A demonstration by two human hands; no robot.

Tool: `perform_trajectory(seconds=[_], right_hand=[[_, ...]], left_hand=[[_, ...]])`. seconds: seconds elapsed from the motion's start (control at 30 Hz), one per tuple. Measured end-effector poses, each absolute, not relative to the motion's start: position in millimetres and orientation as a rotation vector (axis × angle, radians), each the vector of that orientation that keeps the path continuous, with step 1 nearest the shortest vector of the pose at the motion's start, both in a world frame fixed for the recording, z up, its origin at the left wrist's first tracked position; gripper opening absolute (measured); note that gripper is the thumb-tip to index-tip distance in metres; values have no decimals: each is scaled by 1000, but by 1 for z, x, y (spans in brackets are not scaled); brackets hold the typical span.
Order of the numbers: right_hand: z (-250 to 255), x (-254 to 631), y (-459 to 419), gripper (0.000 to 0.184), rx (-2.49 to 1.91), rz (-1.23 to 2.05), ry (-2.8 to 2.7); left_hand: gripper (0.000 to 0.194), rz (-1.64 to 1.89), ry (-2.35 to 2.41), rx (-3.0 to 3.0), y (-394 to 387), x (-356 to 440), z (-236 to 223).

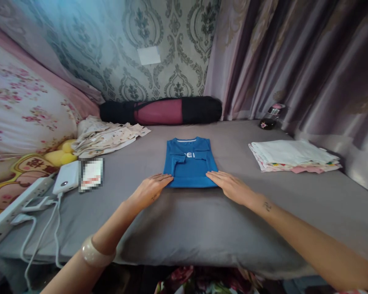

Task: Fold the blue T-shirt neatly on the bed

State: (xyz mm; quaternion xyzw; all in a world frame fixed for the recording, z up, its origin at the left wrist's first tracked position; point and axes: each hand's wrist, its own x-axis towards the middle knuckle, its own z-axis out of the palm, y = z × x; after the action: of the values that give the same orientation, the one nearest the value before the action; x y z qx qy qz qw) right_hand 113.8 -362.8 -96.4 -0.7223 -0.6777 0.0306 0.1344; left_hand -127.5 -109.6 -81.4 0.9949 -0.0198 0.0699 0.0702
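A blue long-sleeved shirt (190, 169) lies folded in the middle of the grey-covered surface. Its collar, edged in white inside, points away from me, and the sleeves are laid across the front over white lettering, partly covering it. The bottom is folded up into a straight band along the near edge. My left hand (153, 188) rests with outstretched fingers on the near left corner of the shirt. On the near right corner lie the fingertips of my right hand (233, 188), also stretched out. Neither hand grips the cloth.
To the right lies a stack of folded clothes (294, 153), with a dark bottle (270, 117) behind it. A black and red roll (159, 111) lines the wall. On the left are crumpled patterned cloth (107, 136), a white power bank (66, 178) and a power strip (21, 208) with cables.
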Motion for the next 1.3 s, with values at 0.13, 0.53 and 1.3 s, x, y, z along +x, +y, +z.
perform_trajectory(seconds=[0.13, 0.53, 1.3], right_hand=[[-93, 102, -384, 84, -2084, 123, -1970], [-72, 99, -396, 53, -2151, 448, -1734], [-73, 170, -241, 35, -2712, 156, -849]], left_hand=[[61, 142, -60, 2980, -130, -146, -65], [30, 183, 370, 2644, -141, -153, -65], [29, 432, 1306, 2440, -77, 2, -84]])
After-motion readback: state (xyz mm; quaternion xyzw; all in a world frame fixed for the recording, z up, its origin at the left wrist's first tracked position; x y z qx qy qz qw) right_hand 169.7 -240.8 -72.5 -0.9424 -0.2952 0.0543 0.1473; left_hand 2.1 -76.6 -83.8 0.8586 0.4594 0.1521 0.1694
